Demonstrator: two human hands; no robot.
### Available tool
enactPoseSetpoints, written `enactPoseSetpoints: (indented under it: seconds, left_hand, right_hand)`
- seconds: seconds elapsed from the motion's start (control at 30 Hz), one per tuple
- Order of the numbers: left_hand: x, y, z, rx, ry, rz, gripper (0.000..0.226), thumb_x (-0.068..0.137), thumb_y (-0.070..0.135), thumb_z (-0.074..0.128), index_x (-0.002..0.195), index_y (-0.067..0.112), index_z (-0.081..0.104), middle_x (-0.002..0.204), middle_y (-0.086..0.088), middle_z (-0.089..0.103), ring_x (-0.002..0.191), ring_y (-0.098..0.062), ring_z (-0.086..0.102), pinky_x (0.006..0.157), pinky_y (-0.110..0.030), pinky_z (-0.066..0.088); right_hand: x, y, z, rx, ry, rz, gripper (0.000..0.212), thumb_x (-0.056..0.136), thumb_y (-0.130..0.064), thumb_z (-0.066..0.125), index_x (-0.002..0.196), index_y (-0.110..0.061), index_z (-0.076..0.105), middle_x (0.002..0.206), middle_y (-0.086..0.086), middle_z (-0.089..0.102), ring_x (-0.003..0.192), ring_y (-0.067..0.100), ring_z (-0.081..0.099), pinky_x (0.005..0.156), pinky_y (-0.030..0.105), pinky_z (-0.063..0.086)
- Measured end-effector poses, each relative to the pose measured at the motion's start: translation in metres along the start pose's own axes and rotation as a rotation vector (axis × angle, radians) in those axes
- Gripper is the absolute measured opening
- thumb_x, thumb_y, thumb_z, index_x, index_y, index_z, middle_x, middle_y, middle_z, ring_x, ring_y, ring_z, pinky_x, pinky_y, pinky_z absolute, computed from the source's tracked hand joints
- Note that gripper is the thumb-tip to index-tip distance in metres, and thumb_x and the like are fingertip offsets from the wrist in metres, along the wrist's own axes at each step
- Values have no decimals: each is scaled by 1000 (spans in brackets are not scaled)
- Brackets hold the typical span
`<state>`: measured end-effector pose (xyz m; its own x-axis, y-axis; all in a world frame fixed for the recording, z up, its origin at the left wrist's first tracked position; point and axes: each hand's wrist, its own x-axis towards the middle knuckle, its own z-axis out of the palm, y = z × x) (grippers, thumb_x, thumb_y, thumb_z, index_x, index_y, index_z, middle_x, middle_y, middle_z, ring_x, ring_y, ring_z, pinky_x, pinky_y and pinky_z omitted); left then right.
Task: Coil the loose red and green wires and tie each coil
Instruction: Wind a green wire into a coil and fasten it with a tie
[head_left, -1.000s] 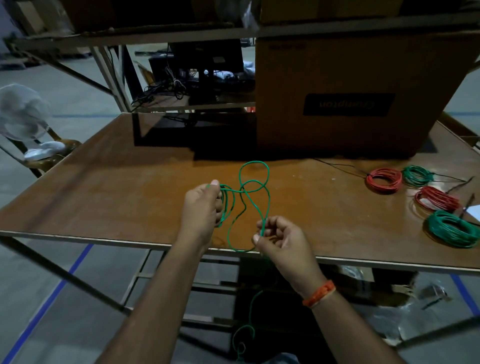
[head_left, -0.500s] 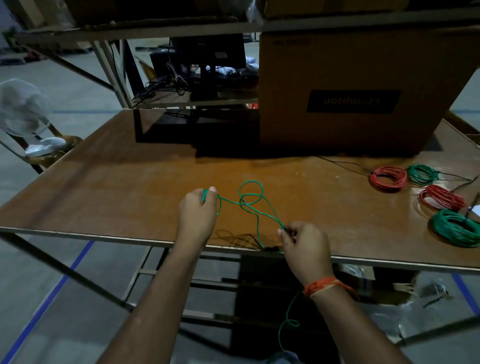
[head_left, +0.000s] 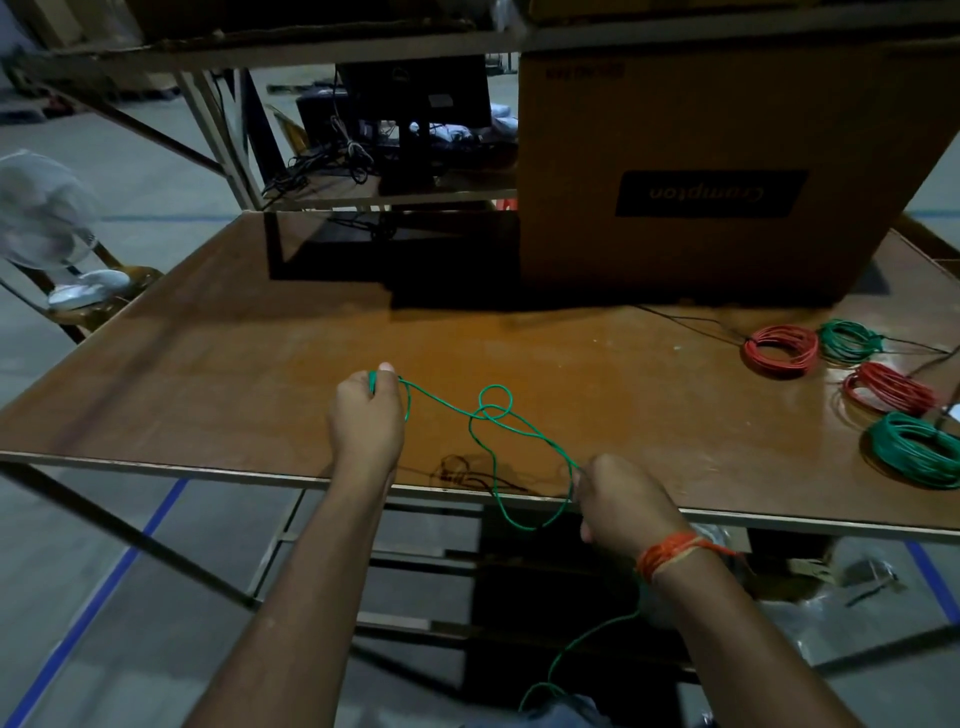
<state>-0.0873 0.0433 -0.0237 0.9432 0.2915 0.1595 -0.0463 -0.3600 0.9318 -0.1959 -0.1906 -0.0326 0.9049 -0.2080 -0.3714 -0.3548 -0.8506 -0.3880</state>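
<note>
Dim warehouse light falls across a brown plywood worktable (head_left: 218, 374) set under a metal rack, where a person stands at the near edge working a loose green wire (head_left: 524, 439). That wire is thin and bright, stretched slantwise above the table's front edge between both hands; midway it twists into a small round loop over a crossing, while a larger slack loop droops below the table edge. A further length trails from under the right wrist down toward the floor.

At the table's right end lie four finished coils: a red coil (head_left: 780, 351) just beside a small green coil (head_left: 850, 341), a second red coil (head_left: 889, 387) nearer, and a large green coil (head_left: 915, 450) nearest the edge. A big cardboard box (head_left: 727, 171) with a dark printed label sits at the back, thin black leads running from its foot.

The left hand (head_left: 366, 418) hovers over the tabletop, fingers curled into a fist around several turns of the green wire, thumb on top. The right hand (head_left: 621, 501), an orange thread band (head_left: 670, 553) at its wrist, is held at the table's front edge, knuckles up, pinching the wire's other end between its fingertips.
</note>
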Motion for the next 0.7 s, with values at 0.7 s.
enactPoseSetpoints:
  seconds: [0.7]
  left_hand:
    - [-47,25,22,-182,-582,-39,40,107,32,48,75,11,60,46,12,32,37,-4,24,40,-20,20]
  right_hand:
    - [-18,-24,-15,524,5,-298,26,109,-23,40,96,-20,62,47,-1,53,36,5,43,48,28,37]
